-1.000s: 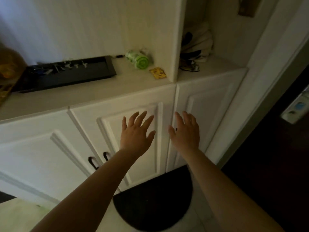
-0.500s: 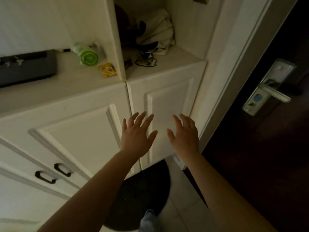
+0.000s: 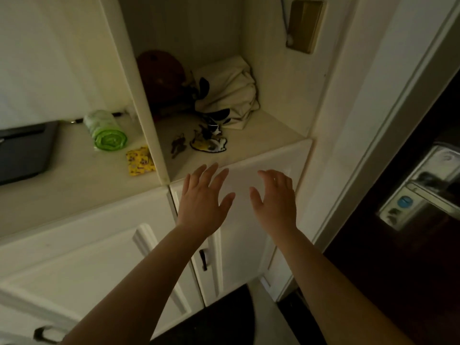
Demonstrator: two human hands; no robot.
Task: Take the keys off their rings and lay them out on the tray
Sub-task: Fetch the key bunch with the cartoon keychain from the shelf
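While both hands hover empty with fingers spread in front of the cupboard, the left hand and right hand sit just below the alcove shelf, where a dark bunch of keys lies beside a yellow charm. The sensible move is to reach in for 1 bunch at a time, then carry it left to the black tray, well apart on the white counter. The room is dim, with a dark door on the right.
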